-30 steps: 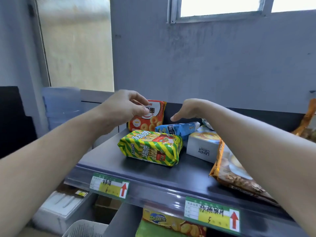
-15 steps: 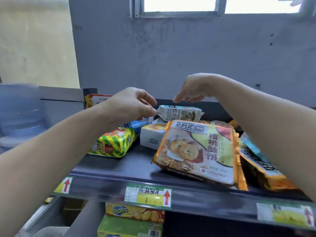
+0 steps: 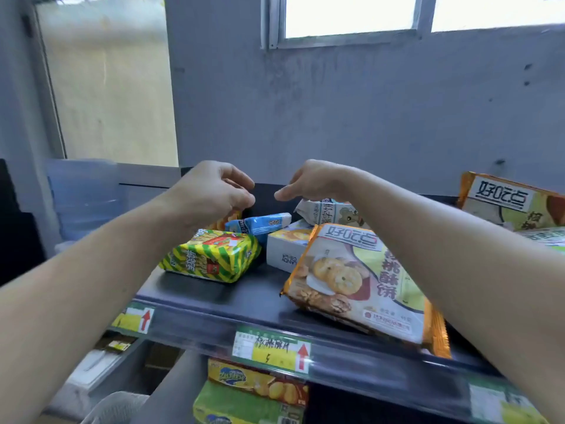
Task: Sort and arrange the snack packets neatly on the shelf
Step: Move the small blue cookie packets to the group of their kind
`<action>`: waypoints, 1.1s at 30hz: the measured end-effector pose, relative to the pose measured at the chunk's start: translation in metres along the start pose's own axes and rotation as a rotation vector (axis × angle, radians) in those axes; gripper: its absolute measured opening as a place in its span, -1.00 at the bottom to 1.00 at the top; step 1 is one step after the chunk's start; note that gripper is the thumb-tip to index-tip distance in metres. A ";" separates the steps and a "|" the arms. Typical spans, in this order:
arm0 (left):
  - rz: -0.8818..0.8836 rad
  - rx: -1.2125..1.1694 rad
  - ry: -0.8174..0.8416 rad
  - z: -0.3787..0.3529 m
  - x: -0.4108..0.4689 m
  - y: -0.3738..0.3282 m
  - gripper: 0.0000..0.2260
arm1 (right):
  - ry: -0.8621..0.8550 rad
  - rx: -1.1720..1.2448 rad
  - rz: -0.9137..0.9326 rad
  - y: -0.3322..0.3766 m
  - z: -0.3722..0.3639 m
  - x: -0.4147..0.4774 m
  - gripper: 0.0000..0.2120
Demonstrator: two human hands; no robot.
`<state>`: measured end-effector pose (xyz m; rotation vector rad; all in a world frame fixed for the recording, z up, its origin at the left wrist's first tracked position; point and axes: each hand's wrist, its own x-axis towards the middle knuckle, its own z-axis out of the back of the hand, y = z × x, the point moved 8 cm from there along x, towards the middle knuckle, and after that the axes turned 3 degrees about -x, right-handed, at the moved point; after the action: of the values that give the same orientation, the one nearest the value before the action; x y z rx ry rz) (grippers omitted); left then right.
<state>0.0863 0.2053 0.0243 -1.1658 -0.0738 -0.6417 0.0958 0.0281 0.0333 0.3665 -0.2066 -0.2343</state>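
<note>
Snack packets lie jumbled on a dark shelf (image 3: 214, 296). My left hand (image 3: 211, 191) hovers with curled fingers at the top of a red-orange packet (image 3: 227, 216) standing at the back; whether it grips the packet is hidden. My right hand (image 3: 316, 180) reaches over a white packet with a mouse picture (image 3: 331, 212), thumb out, fingers pointing down. Below lie a green-and-yellow striped packet (image 3: 211, 255), a blue packet (image 3: 260, 223), a white box (image 3: 284, 254) and a large orange cookie bag (image 3: 360, 280) under my right forearm.
A second orange cookie bag (image 3: 513, 200) stands at the far right. Price labels (image 3: 270, 347) run along the shelf's front edge. More packets (image 3: 256, 384) sit on the shelf below. Clear water jugs (image 3: 82, 197) stand at the left, a mesh basket (image 3: 116, 408) below.
My view swung right, then back left. My left hand has returned over the red-orange packet. My right hand stays above the white mouse packet.
</note>
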 end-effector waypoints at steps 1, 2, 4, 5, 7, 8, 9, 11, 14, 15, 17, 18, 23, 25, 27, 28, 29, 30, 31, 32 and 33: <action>0.001 0.005 -0.007 0.007 -0.001 0.004 -0.87 | 0.042 -0.013 0.012 0.011 -0.012 0.006 -0.38; 0.002 0.015 -0.009 0.014 -0.002 0.008 -0.87 | 0.076 -0.026 0.020 0.020 -0.024 0.012 -0.36; 0.002 0.029 -0.010 0.027 0.000 0.015 -0.87 | 0.106 -0.077 0.017 0.035 -0.040 0.025 -0.34; 0.005 0.027 -0.010 0.034 0.002 0.019 -0.88 | 0.109 -0.115 0.007 0.041 -0.046 0.031 -0.35; 0.004 0.018 -0.010 0.046 0.007 0.025 -0.89 | 0.125 -0.195 -0.020 0.047 -0.057 0.042 -0.38; -0.001 0.017 -0.010 0.051 0.009 0.028 -0.89 | 0.142 -0.232 -0.038 0.048 -0.062 0.048 -0.40; -0.007 0.019 -0.011 0.056 0.011 0.032 -0.89 | 0.162 -0.267 -0.060 0.047 -0.067 0.052 -0.41; -0.015 0.023 -0.009 0.064 0.015 0.039 -0.89 | 0.226 -0.304 -0.103 0.044 -0.076 0.061 -0.41; -0.014 0.033 0.007 0.069 0.019 0.051 -0.89 | 0.359 -0.270 -0.185 0.039 -0.091 0.068 -0.34; -0.012 0.034 0.010 0.070 0.022 0.054 -0.89 | 0.394 -0.260 -0.208 0.037 -0.095 0.068 -0.33; -0.006 0.030 0.021 0.068 0.027 0.061 -0.88 | 0.443 -0.244 -0.225 0.036 -0.101 0.072 -0.46; -0.002 0.028 0.028 0.066 0.030 0.064 -0.88 | 0.457 -0.241 -0.232 0.035 -0.103 0.074 -0.52; 0.020 0.008 0.063 0.058 0.037 0.076 -0.86 | 0.417 -0.255 -0.223 0.038 -0.104 0.080 -0.66; 0.011 0.002 0.074 0.055 0.040 0.077 -0.87 | 0.406 -0.243 -0.221 0.039 -0.104 0.080 -0.70; 0.001 0.010 0.084 0.051 0.041 0.076 -0.87 | 0.389 -0.231 -0.219 0.039 -0.103 0.079 -0.73; -0.004 0.009 0.087 0.050 0.042 0.075 -0.88 | 0.375 -0.228 -0.213 0.040 -0.101 0.078 -0.73; -0.010 0.005 0.090 0.049 0.042 0.073 -0.88 | 0.357 -0.228 -0.205 0.041 -0.099 0.077 -0.73; -0.014 -0.002 0.092 0.048 0.043 0.072 -0.88 | 0.339 -0.228 -0.198 0.041 -0.096 0.077 -0.73; -0.016 -0.007 0.095 0.047 0.043 0.071 -0.88 | 0.323 -0.223 -0.196 0.042 -0.092 0.076 -0.74; -0.018 -0.010 0.097 0.046 0.044 0.070 -0.88 | 0.311 -0.208 -0.198 0.043 -0.089 0.075 -0.75; -0.020 -0.012 0.097 0.045 0.044 0.069 -0.88 | 0.301 -0.187 -0.204 0.043 -0.086 0.075 -0.75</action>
<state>0.1697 0.2422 0.0019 -1.1450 0.0013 -0.7161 0.1963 0.0756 -0.0177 0.2330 0.1499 -0.3921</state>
